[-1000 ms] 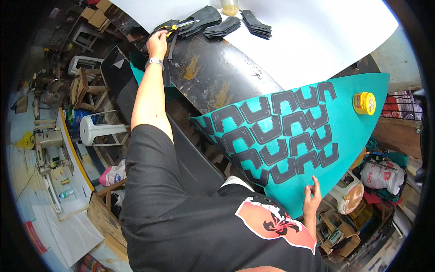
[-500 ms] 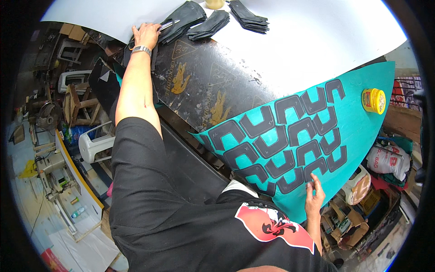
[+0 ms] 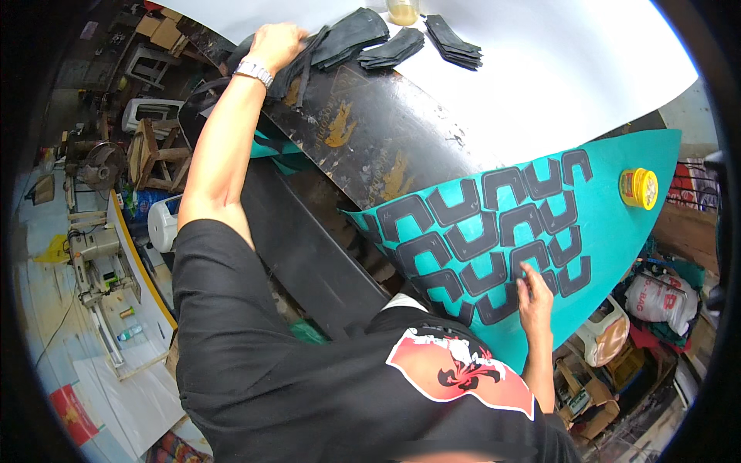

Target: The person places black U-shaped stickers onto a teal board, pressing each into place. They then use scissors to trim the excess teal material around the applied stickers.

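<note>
At the far left my left hand, with a metal watch on the wrist, is over a pile of dark flat pieces on the table's edge. Its fingers are curled and partly hidden; what they hold I cannot make out. Beside it, a narrow black strip leans against a stack of black pieces. My right hand is open, fingers apart and slightly bent, over the near part of a teal sheet. Several black U-shaped pieces lie in rows on that sheet, some next to my fingertips.
Two smaller black stacks and a jar stand on the white sheet. A yellow tub sits on the teal sheet. Left are a sewing machine and stools; a stuffed white bag is at right.
My left hand has curled, and the scissors that showed beside it are out of sight. The view has shifted, so the table appears farther right. My right hand has moved slightly up the teal sheet.
</note>
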Demonstrator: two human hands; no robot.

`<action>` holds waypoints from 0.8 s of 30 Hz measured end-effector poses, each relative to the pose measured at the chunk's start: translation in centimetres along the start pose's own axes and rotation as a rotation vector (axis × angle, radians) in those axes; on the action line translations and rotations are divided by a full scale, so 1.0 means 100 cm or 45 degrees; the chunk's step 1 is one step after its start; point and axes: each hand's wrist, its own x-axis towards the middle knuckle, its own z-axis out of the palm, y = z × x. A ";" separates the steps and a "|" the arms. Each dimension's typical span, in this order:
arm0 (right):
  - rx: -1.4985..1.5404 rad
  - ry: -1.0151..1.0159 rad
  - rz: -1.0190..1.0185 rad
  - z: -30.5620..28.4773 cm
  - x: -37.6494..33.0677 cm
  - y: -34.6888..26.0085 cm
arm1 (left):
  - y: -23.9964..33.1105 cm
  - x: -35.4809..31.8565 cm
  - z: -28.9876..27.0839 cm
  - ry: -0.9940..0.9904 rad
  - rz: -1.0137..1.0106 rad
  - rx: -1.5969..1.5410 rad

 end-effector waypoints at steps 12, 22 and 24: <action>1.046 -0.135 -0.146 0.019 0.080 -0.069 | 0.152 -0.027 -0.021 0.131 -0.324 -2.445; 1.909 -0.131 0.150 0.059 0.111 -0.074 | 0.302 -0.125 -0.046 0.099 -0.326 -2.763; 2.055 -0.103 0.361 0.065 0.104 -0.064 | 0.312 -0.139 -0.048 0.143 -0.368 -2.834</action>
